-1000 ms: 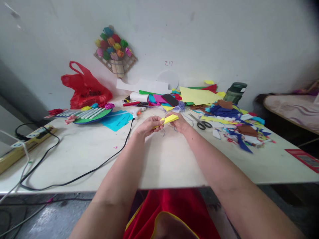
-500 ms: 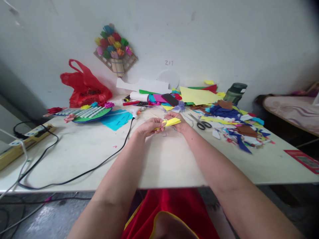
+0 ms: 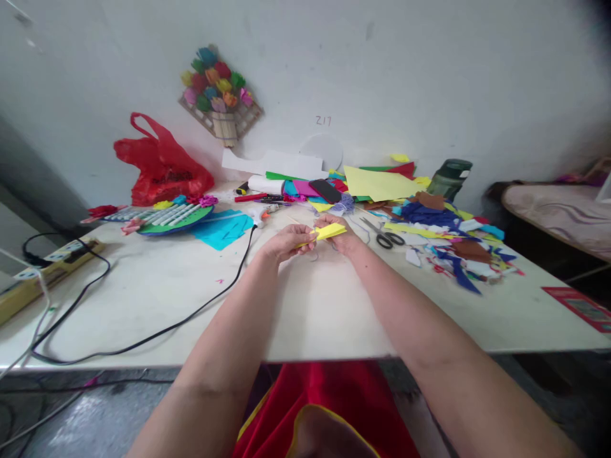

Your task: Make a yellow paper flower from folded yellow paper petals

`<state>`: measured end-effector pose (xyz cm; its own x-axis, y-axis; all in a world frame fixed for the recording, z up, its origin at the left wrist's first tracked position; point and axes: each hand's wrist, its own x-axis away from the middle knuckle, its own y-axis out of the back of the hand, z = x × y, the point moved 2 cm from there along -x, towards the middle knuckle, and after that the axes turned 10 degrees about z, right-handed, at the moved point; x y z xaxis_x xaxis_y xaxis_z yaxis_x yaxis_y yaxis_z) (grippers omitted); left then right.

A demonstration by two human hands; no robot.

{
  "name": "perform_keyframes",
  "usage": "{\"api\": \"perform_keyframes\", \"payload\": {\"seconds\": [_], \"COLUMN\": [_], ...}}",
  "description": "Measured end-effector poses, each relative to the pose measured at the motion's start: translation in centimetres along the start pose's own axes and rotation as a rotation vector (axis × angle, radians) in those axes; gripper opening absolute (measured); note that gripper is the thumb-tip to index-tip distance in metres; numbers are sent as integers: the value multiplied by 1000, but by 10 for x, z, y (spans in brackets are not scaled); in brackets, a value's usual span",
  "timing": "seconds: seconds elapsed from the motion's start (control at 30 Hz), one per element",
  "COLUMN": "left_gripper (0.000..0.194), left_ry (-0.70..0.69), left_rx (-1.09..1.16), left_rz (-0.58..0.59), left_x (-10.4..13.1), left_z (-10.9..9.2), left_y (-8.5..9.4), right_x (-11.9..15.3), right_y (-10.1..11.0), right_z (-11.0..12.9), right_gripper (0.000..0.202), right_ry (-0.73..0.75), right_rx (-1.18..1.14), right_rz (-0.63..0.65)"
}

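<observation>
Both hands are held up over the middle of the table, close together around a folded strip of yellow paper point(image 3: 331, 231). My left hand point(image 3: 290, 242) pinches its left end between thumb and fingers. Behind the strip's right part, my right hand point(image 3: 340, 233) has its fingers closed on it; some of those fingertips are hidden. A thin purple thread point(image 3: 314, 257) hangs by the hands. Black-handled scissors point(image 3: 384, 235) lie on the table just right of my right hand. A glue gun point(image 3: 260, 217) with a black cord rests left of the hands.
Paper scraps point(image 3: 458, 235) are heaped at the right. Coloured sheets, a phone point(image 3: 326, 191) and purple yarn point(image 3: 342, 203) lie at the back, near a green bottle point(image 3: 449, 179). Leftward are blue paper point(image 3: 223, 229), a decorated green disc point(image 3: 176, 220), a red bag point(image 3: 165, 168) and a power strip point(image 3: 52, 273).
The yellow paper strip has turned slightly, so more of its face shows between my hands. Both hands keep nearly the same place and grip.
</observation>
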<state>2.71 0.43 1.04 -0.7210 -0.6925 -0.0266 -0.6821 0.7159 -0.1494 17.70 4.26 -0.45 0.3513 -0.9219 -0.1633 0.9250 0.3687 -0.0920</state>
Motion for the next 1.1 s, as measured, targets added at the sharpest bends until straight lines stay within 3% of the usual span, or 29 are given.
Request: {"api": "perform_keyframes", "payload": {"seconds": [0.43,0.53,0.67,0.83,1.1], "left_gripper": [33,31,31,29,22], "left_ry": [-15,-77,-161,-169,-144], "left_rx": [-3,23,62,21,-74], "left_rz": [-32,-106,-273,-455,-532], "left_x": [-1,-1,-2,-4,-3], "left_z": [0,-1,-3,-1,-2], "left_y": [5,8,10,13,14], "right_x": [0,1,6,9,12], "right_y": [1,-3,-11,-15,-23], "right_z": [-5,-4,0,1,7], "right_gripper": [22,23,23,27,27], "right_ry": [-12,-39,-97,-132,-75], "right_rx": [-25,-10,12,78,234], "right_rz": [-27,-33,65,88,68]}}
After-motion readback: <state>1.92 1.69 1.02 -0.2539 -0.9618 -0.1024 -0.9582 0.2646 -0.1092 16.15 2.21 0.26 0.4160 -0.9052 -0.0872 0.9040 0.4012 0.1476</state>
